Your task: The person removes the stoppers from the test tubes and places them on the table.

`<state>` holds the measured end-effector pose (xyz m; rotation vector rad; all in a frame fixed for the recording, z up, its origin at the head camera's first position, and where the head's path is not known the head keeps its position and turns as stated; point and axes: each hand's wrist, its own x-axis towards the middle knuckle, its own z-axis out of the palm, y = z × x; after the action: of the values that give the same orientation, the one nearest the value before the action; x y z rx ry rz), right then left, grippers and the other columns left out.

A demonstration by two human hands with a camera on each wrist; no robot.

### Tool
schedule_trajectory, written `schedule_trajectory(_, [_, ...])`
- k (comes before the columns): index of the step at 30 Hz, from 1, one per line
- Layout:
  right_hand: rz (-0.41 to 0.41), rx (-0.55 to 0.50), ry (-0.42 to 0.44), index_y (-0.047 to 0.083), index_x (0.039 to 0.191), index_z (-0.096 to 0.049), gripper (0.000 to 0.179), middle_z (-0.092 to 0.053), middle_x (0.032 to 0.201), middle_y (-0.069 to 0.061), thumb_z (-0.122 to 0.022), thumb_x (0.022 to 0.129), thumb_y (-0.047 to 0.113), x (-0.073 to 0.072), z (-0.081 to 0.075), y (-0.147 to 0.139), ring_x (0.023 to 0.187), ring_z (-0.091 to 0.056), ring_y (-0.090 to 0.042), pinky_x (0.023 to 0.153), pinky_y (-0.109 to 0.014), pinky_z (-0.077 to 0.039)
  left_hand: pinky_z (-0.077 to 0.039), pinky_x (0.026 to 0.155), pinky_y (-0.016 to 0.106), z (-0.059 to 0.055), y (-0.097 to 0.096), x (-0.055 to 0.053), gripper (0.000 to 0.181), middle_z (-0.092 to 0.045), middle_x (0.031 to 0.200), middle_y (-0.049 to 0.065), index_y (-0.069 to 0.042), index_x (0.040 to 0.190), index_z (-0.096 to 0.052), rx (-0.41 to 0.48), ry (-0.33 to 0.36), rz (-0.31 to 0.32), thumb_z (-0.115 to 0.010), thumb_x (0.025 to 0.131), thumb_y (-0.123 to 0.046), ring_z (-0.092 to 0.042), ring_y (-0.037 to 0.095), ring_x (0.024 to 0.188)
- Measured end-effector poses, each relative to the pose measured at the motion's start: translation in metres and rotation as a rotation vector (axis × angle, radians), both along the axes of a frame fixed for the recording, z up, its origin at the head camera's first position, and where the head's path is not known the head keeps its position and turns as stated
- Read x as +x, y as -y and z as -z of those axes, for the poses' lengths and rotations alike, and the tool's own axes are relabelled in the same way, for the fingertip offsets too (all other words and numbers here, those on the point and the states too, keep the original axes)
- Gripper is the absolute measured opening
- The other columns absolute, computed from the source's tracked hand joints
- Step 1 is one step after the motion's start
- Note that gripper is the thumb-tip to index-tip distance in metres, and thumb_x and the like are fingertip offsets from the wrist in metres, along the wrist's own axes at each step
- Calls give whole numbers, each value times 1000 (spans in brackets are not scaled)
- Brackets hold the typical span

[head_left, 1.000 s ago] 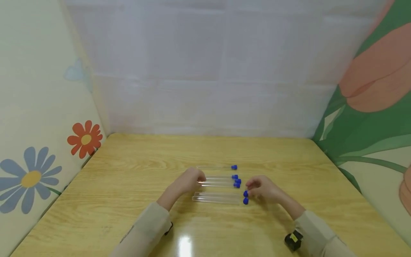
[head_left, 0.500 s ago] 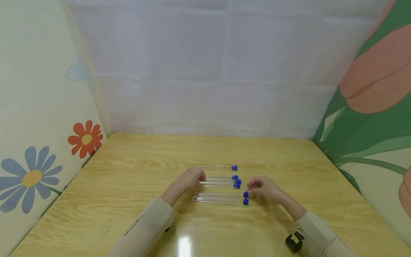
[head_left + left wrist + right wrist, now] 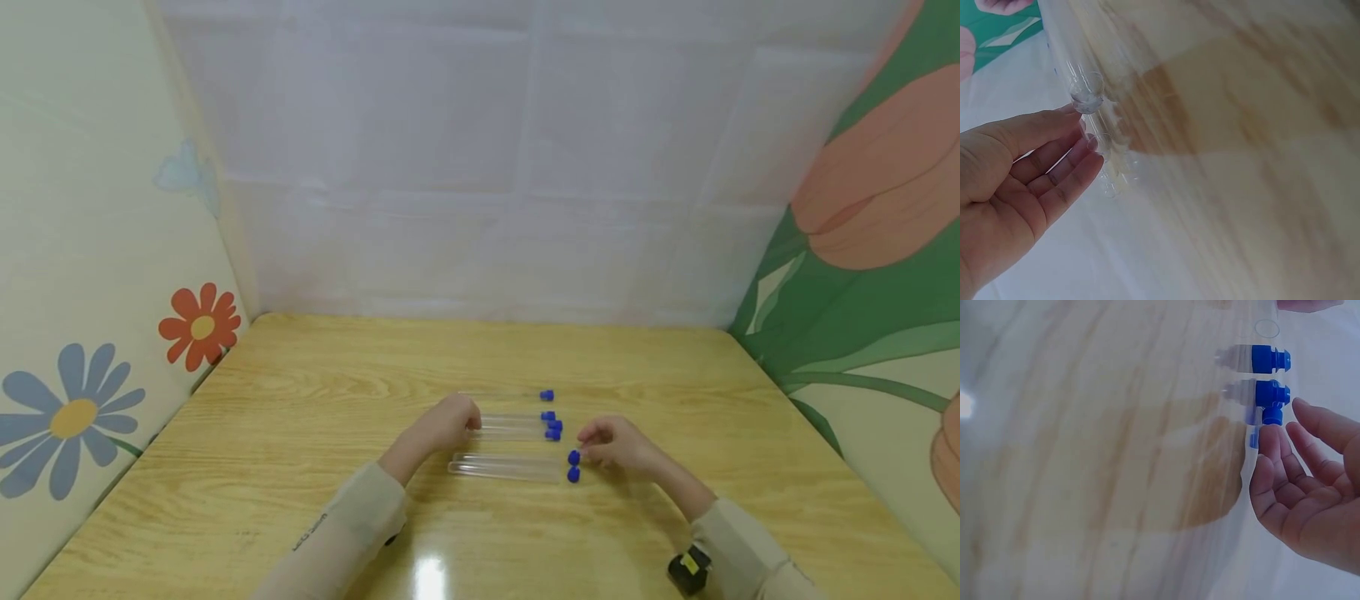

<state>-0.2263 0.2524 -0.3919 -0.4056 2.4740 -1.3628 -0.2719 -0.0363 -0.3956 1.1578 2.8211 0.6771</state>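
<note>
Left sleeve [image 3: 351, 529] slightly rightward, left hand [image 3: 446, 422] clamped on tubes [image 3: 517, 427], right hand [image 3: 617, 444], fingers apart, by caps [image 3: 573, 457].

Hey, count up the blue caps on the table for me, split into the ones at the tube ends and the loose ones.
Tube-end blue caps: 4 (1 on its own farthest back, 3 bunched together)
Loose blue caps: 2
Total: 6
</note>
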Motion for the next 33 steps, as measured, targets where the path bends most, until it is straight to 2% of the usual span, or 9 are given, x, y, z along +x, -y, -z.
schedule_trajectory(7, [-3, -5, 7, -15, 96, -53, 21, -58, 81, -9, -59, 81, -2, 0, 1, 0, 67, -53, -18, 54, -25, -46, -48, 62, 23, 3, -2, 0, 23, -65, 75, 8, 2, 75, -69, -6, -19, 24, -58, 63, 18, -57, 17, 69])
schedule_trajectory(15, [0, 7, 11, -14, 96, -54, 21, -58, 80, -7, -59, 81, -1, -1, 4, -2, 67, -53, -17, 54, -25, -46, -48, 62, 21, 3, -4, 1, 19, -65, 78, 11, 2, 77, -69, -25, -17, 30, -61, 65, 15, -60, 20, 73])
schedule_trajectory(18, [2, 14, 19, -12, 96, -54, 19, -58, 79, -6, -59, 81, -1, -2, 4, -2, 67, -53, -16, 54, -25, -46, -45, 56, 18, 4, -4, 0, 18, -63, 71, 8, 2, 74, -70, -24, -17, 44, -61, 65, 15, -55, 14, 63])
schedule_trajectory(21, [7, 15, 26, -12, 96, -55, 18, -57, 78, -6, -58, 82, -1, -3, 4, -2, 67, -53, -16, 54, -25, -46, -36, 47, 16, 4, -4, 0, 19, -55, 59, 0, -1, 67, -69, -21, -26, 61, -59, 65, 16, -42, 7, 53])
schedule_trajectory(23, [6, 14, 27, -12, 96, -54, 19, -57, 78, -6, -58, 82, 0, -2, 4, -2, 67, -53, -16, 55, -25, -45, -28, 43, 15, 4, -4, 0, 23, -42, 51, -5, -3, 55, -61, -19, -25, 72, -57, 65, 17, -30, 6, 48])
schedule_trajectory(25, [5, 12, 26, -12, 96, -54, 19, -57, 78, -6, -58, 82, 0, -2, 4, -2, 67, -53, -16, 55, -24, -45, -20, 42, 16, 5, -3, 0, 33, -27, 48, -7, -7, 46, -45, -13, -18, 77, -54, 65, 18, -21, 5, 46])
schedule_trajectory(28, [2, 9, 21, -12, 96, -54, 20, -58, 77, -5, -59, 82, 1, -3, 5, -3, 67, -53, -16, 55, -24, -45, -14, 43, 18, 5, -3, 1, 45, -14, 49, -6, -12, 49, -24, -2, 7, 74, -51, 66, 19, -13, 6, 46])
schedule_trajectory(33, [5, 4, 23, -12, 97, -54, 21, -58, 78, -5, -59, 83, 2, -3, 6, -3, 67, -53, -16, 55, -24, -45, -13, 45, 19, 3, -2, 4, 46, -11, 51, -6, -13, 53, -21, 18, 24, 61, -48, 66, 21, -11, 7, 47])
